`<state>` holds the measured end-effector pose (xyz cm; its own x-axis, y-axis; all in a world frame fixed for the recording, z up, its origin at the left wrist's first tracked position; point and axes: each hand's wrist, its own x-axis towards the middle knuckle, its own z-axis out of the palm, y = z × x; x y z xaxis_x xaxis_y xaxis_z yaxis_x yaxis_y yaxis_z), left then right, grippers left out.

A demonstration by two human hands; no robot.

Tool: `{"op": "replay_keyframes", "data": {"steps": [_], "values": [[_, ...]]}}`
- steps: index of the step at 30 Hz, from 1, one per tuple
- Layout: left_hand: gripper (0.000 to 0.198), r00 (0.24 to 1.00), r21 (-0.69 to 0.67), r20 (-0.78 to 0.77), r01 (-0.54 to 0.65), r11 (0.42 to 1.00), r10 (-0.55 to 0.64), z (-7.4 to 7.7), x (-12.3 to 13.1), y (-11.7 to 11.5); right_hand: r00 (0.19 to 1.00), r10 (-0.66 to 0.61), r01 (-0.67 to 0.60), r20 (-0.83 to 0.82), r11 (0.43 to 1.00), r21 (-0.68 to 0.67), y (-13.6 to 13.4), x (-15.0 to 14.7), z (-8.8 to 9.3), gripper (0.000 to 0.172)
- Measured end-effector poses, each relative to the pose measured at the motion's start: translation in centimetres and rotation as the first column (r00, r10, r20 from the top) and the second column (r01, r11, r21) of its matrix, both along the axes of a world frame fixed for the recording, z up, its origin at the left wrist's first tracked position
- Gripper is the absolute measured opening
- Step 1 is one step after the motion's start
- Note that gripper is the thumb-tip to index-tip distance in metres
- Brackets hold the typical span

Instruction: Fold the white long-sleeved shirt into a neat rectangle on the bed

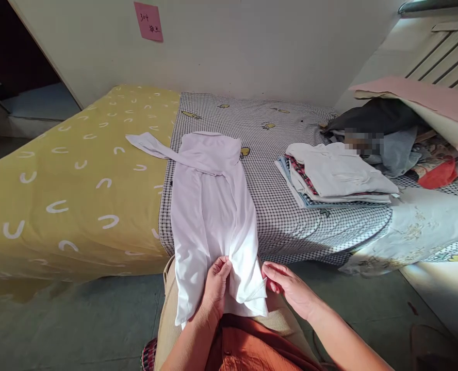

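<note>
Nearly closed, left hand [215,281], pinching white shirt [218,206]

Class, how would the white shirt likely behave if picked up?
The white shirt would probably hang floppy, as its cloth creases softly near the left hand. It seems likely light, since the fabric looks thin. The sleeve might swing loose, as it sticks out over the yellow sheet.

Smooth cloth shirt [218,206], matt paper note [149,21]
</note>
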<state>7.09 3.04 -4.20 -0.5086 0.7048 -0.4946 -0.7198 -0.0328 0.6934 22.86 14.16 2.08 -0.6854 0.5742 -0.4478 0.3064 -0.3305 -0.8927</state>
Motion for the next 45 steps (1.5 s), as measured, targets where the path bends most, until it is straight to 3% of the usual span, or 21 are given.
{"op": "replay_keyframes", "data": {"steps": [5, 8, 10, 14, 15, 17, 19, 20, 22, 25, 26, 28, 31, 38, 45], "values": [[0.045, 1.0, -0.003, 0.014, 0.017, 1.0, -0.017, 0.2, 0.0, -0.1, 0.985, 0.171, -0.172, 0.016, 0.979, 0.11, -0.4, 0.8, 0.8, 0.053], [0.045, 0.999, -0.003, 0.031, 0.029, 1.0, -0.028, 0.3, 0.1, -0.2, 0.957, 0.256, -0.288, 0.137, 0.901, 0.326, -0.8, 1.0, 0.8, 0.029], [0.044, 0.998, -0.002, 0.043, 0.035, 0.999, -0.034, 0.4, 0.1, -0.2, 0.946, 0.239, -0.321, 0.22, 0.791, 0.521, -1.1, 1.1, 0.5, 0.02], [0.047, 0.998, 0.009, 0.062, 0.027, 1.0, -0.028, 0.6, 0.3, -0.2, 0.961, 0.136, -0.276, 0.241, 0.447, 0.851, -1.5, 1.1, -0.1, 0.019], [0.049, 0.997, 0.017, 0.068, 0.027, 0.999, -0.028, 0.7, 0.3, -0.2, 0.965, 0.123, -0.263, 0.233, 0.386, 0.884, -1.7, 1.1, -0.2, 0.019], [0.052, 0.995, 0.042, 0.085, 0.045, 0.998, -0.048, 1.0, 0.5, -0.3, 0.974, 0.091, -0.228, 0.209, 0.332, 0.915, -2.2, 1.2, -0.4, 0.02], [0.052, 0.99, 0.069, 0.106, 0.089, 0.994, -0.096, 1.3, 0.7, -0.4, 0.984, 0.029, -0.172, 0.173, 0.357, 0.918, -3.2, 1.7, -0.3, 0.025], [0.052, 0.985, 0.082, 0.116, 0.115, 0.99, -0.124, 1.5, 0.7, -0.4, 0.987, -0.011, -0.142, 0.159, 0.396, 0.907, -3.8, 2.1, -0.3, 0.029], [0.05, 0.977, 0.109, 0.129, 0.154, 0.982, -0.168, 1.8, 0.9, -0.4, 0.984, -0.081, -0.091, 0.158, 0.534, 0.84, -5.1, 2.9, -0.1, 0.034], [0.048, 0.971, 0.149, 0.118, 0.188, 0.971, -0.206, 2.2, 0.9, -0.5, 0.966, -0.127, -0.042, 0.227, 0.787, 0.616, -6.7, 4.0, 0.2, 0.04], [0.048, 0.97, 0.158, 0.107, 0.202, 0.967, -0.22, 2.2, 0.9, -0.5, 0.957, -0.127, -0.035, 0.26, 0.841, 0.54, -6.9, 4.3, 0.2, 0.045], [0.049, 0.963, 0.161, 0.077, 0.242, 0.957, -0.257, 2.1, 0.8, -0.5, 0.938, -0.12, -0.04, 0.325, 0.895, 0.445, -7.0, 4.7, 0.2, 0.052], [0.053, 0.947, 0.148, 0.016, 0.314, 0.938, -0.319, 1.9, 0.7, -0.5, 0.906, -0.108, -0.094, 0.41, 0.892, 0.442, -6.3, 5.5, -0.4, 0.056], [0.058, 0.848, 0.132, -0.097, 0.53, 0.838, -0.521, 1.6, 0.8, -0.7, 0.871, -0.083, -0.223, 0.485, 0.812, 0.54, -4.9, 7.6, -2.6, 0.064], [0.058, 0.808, 0.068, -0.133, 0.585, 0.809, -0.573, 0.2, 0.8, -0.8, 0.895, -0.115, -0.239, 0.431, 0.693, 0.681, -5.0, 7.8, -3.4, 0.07]]}}
